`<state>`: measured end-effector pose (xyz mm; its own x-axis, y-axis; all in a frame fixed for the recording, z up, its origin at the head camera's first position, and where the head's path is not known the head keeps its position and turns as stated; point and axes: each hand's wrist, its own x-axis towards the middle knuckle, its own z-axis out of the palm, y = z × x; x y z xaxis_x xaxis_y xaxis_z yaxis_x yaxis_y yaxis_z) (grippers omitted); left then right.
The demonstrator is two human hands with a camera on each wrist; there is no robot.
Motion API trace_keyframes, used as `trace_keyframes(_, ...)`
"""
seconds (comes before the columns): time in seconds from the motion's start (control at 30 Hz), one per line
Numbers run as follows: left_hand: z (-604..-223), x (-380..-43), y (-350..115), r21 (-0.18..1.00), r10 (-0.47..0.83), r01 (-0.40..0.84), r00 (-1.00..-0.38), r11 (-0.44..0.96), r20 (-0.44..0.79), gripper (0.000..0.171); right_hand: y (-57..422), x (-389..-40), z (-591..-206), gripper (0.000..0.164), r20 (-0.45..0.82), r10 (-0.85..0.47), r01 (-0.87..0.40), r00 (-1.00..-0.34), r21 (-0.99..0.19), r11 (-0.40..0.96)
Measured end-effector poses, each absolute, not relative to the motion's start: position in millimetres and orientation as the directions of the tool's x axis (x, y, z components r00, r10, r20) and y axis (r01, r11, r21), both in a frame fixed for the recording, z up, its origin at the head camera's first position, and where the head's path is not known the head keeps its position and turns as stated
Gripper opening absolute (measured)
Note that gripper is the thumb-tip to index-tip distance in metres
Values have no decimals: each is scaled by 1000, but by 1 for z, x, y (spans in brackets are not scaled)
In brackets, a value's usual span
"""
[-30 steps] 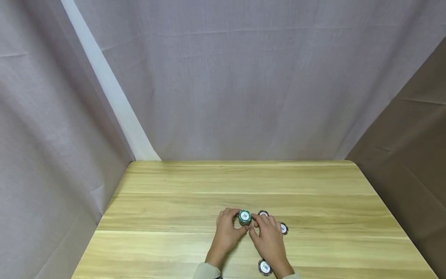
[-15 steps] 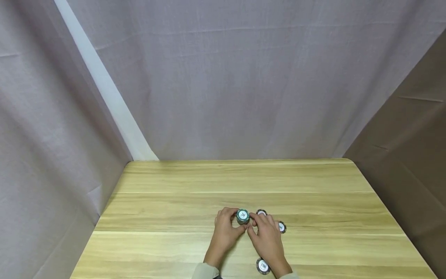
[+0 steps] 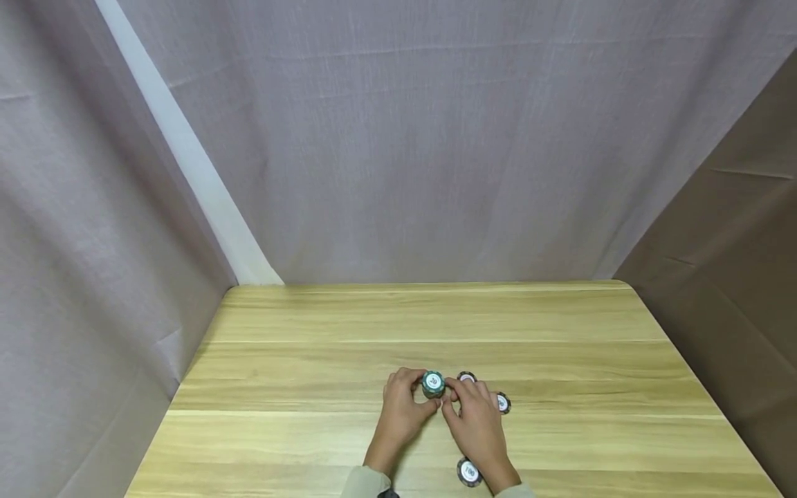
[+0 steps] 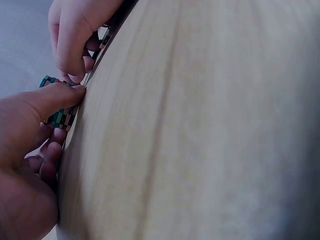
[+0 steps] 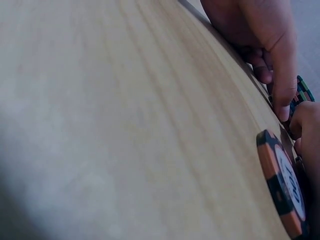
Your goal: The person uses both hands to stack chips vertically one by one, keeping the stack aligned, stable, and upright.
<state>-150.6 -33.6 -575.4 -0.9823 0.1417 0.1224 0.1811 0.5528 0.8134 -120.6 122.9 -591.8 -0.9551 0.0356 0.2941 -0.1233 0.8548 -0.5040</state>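
A short stack of poker chips (image 3: 433,384) stands on the wooden table between both hands, a green chip with a white centre marked 20 on top. In the left wrist view the striped edges of the stacked chips (image 4: 62,119) show behind the thumb. My left hand (image 3: 400,413) grips the stack from the left, thumb at its near side and fingers at its far side. From the right, my right hand (image 3: 478,422) holds thumb and index finger against the stack, the two thumb tips close together. Its other fingers are curled beneath the palm, partly hidden.
Loose chips lie around my right hand: a dark one (image 3: 466,377) beyond it, another (image 3: 504,403) to its right, and an orange-and-black chip marked 100 (image 5: 287,180) beside the wrist. The wooden table (image 3: 299,373) ends at grey curtains (image 3: 398,173).
The head view has shifted slightly, so everything sits a little further left and up. Both hands stay at the chip stack in nearly the same pose.
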Motion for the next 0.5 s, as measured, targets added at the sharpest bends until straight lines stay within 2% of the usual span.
trace_keyframes(0.33, -576, -152, -34, 828, 119, 140, -989, 542, 90, 43, 122, -122, -593, 32, 284, 21, -135, -959, -517, 845)
trace_keyframes(0.5, -577, -152, -32, 822, 133, 156, -986, 547, 99, 44, 125, -121, -591, 28, 298, 90, -134, -950, -651, 747)
